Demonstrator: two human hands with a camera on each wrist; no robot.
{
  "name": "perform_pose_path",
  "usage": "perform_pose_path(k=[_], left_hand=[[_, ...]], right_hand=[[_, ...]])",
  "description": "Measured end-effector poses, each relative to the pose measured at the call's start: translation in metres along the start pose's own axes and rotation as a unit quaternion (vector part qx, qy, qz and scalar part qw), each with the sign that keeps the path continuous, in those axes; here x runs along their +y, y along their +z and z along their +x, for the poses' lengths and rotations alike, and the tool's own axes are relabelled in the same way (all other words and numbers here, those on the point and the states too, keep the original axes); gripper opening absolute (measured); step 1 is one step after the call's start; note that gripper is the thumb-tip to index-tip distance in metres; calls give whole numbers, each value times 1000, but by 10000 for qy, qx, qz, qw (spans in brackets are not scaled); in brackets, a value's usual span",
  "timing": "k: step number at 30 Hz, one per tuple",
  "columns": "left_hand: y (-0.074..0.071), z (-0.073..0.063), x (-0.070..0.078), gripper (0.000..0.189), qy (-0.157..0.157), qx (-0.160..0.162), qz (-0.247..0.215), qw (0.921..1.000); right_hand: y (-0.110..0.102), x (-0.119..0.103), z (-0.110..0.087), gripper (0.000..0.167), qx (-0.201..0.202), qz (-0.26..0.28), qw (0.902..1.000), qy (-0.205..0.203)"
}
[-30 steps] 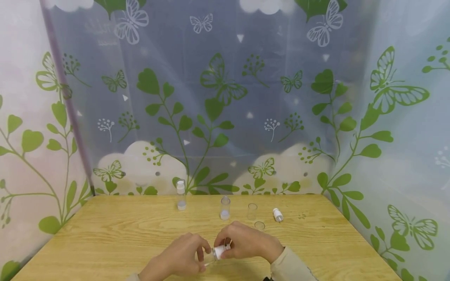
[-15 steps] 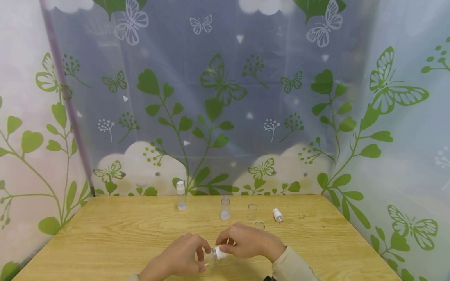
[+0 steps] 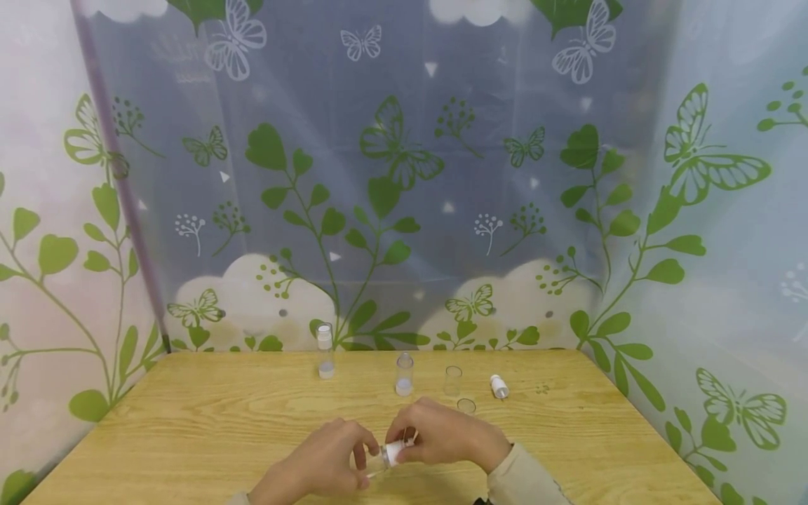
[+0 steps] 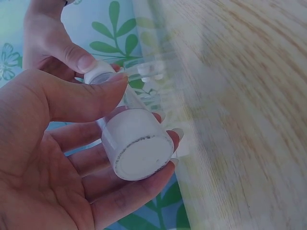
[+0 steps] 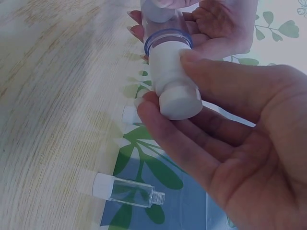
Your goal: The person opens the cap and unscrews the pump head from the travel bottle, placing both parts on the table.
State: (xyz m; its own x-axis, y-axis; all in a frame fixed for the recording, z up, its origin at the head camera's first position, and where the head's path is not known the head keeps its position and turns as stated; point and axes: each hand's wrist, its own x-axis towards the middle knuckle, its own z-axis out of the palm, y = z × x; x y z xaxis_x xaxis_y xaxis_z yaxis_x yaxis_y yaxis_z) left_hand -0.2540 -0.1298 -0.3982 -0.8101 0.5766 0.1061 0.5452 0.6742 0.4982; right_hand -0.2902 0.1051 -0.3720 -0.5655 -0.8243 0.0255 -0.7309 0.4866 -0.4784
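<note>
White plastic and clear plastic meet between my two hands: I hold one small pump bottle slanted over the wood-grain table (image 3: 221,421), close to its near side. My left hand (image 3: 325,456) grips the clear body (image 4: 136,136), thumb across the upper side and fingers spread along the underside, with the white base facing outward past my fingertips. My right hand (image 3: 442,433) pinches the white pump (image 5: 170,69) at the other end, thumb on one side and fingers curled beneath. A bluish clear rim (image 5: 168,36) shows where the pump meets the body; how tightly the two are joined I cannot tell.

Beyond my hands, a bottle with a white top (image 3: 325,351) stands upright toward the far edge, left of the others. To its right, a bottle with a bare neck (image 3: 404,375) stands upright on a white base. Next comes a clear open cylinder (image 3: 453,382), and a second clear cylinder (image 3: 466,405), partly hidden, sits just behind my right hand. Farther right, a loose white pump (image 3: 499,386) lies on its side. My right sleeve (image 3: 525,478) is beige. Sheeting printed with green leaves and butterflies (image 3: 404,210) encloses the table.
</note>
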Motion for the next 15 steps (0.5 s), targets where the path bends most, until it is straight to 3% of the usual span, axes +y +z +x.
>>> perform_pose_path(k=[15], left_hand=[[-1,1,-2,36,29,-7,-81,10000]], right_hand=[[-6,-1,-3,18,102,-182,9998,-64]])
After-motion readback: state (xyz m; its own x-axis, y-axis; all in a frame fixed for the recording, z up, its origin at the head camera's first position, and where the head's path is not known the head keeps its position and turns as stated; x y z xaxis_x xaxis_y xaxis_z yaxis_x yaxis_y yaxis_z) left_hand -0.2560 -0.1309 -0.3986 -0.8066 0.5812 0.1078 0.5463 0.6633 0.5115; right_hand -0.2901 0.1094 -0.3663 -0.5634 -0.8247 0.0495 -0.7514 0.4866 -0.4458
